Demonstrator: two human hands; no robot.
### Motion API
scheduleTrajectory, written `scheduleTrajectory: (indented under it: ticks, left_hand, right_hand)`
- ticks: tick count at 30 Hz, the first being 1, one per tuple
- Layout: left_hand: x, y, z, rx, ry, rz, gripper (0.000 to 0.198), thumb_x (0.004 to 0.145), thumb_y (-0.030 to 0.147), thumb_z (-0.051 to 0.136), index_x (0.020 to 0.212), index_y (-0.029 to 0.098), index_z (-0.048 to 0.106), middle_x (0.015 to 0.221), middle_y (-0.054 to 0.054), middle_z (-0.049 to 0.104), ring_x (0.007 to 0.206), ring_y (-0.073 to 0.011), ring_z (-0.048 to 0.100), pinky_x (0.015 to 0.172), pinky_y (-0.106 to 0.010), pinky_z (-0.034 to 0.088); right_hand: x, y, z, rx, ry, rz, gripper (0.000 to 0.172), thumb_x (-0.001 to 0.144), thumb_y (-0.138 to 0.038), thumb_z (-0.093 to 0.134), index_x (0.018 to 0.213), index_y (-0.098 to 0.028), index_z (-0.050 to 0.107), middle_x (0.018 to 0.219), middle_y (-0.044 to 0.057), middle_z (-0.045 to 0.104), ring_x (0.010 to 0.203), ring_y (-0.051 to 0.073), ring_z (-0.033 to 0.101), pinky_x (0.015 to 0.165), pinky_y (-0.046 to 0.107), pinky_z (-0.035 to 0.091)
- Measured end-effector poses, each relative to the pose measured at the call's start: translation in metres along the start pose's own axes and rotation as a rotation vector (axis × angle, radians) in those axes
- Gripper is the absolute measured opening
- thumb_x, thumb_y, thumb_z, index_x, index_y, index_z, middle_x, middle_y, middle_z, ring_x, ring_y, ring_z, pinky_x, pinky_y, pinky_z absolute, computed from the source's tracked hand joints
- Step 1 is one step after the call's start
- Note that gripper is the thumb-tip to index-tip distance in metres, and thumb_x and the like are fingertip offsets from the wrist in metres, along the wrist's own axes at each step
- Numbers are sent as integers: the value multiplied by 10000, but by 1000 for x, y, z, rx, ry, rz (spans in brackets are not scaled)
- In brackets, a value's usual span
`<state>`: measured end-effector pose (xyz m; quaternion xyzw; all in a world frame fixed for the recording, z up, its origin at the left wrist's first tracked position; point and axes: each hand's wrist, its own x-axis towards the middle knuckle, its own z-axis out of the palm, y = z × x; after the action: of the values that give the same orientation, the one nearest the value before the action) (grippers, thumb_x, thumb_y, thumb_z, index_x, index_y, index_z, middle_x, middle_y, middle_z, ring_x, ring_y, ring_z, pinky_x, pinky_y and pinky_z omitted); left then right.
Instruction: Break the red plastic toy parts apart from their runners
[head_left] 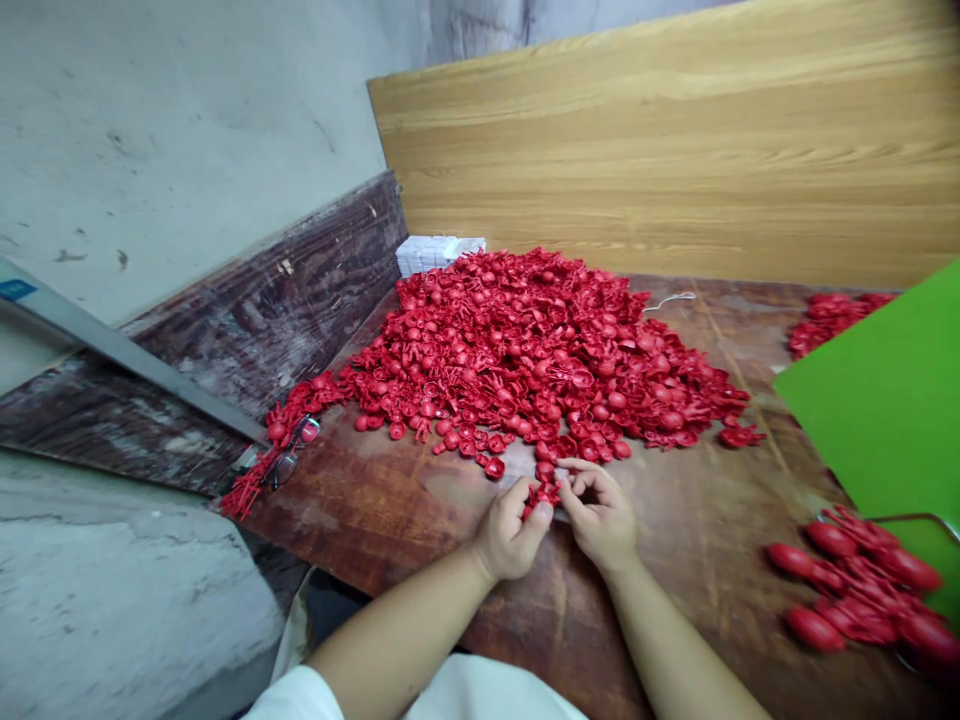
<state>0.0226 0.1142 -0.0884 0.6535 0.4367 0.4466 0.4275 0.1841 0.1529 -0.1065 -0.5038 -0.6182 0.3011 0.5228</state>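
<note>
Head view.

Item: your left hand (508, 532) and right hand (598, 518), near the worktop's (679, 610) near edge, both curled inward, almost meeting, fingertips closed on a small red plastic tangle (543, 493).

Item: a wide heap of red plastic pieces (525, 340), spread from the far edge toward your hands, its lower fringe just beyond your fingers. The pieces look light, fairly stiff and prone to snagging on each other; best taken by a thin stem or arm with the fingertips, a few at a time.

Item: a looser red bunch of larger rounded pieces (855, 590) at the right edge, near the near corner.

Item: a smaller red patch (829, 320) toward the far right corner, partly behind a green board (877, 400).

Item: eyeglasses (285, 458) among red strands at the left edge.

Item: a stack of white packets (435, 255) at the far left corner, against a wood-grain panel (675, 130).
</note>
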Motion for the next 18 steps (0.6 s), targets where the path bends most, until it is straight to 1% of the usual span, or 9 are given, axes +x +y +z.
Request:
scheduleTrajectory:
  ticks: [5,9,12,15,18]
  left_hand:
    - [2,1,0,20,-49,-43,220,1003,346,418,1012,165,542,734,-7,584,623,-122,518,631,-250,429]
    - [2,3,-1,40,-55,-35,210,996,329,425,1001,159,549,740,-10,598,634,-127,541,641,-250,440]
    - [2,6,-2,69,-46,-22,210,986,321,436,1023,153,559,756,-18,612,643,-135,549,649,-256,448]
    - [4,10,-2,113,-36,8,208,974,307,459,1048,152,577,802,-33,631,695,-150,567,692,-270,461]
    - [5,12,-2,134,-37,33,195,970,299,461,1035,159,580,820,-31,629,722,-154,572,708,-269,457]
  right_hand:
    - [-2,1,-2,11,-17,5,321,850,-280,693,641,-229,453,937,93,734,826,224,672,789,355,492]
    - [-3,2,-1,33,6,13,364,876,-281,671,625,-229,413,896,81,718,789,208,656,764,339,482]
    - [-4,1,-1,71,29,14,382,916,-303,629,632,-229,383,918,77,693,784,193,641,748,329,482]
    - [-5,-2,-3,129,6,7,250,945,-356,578,750,-223,497,981,84,670,819,200,643,734,332,510]
    - [-6,-5,-4,163,-40,3,172,943,-376,579,875,-218,588,911,69,667,788,203,637,695,323,526]
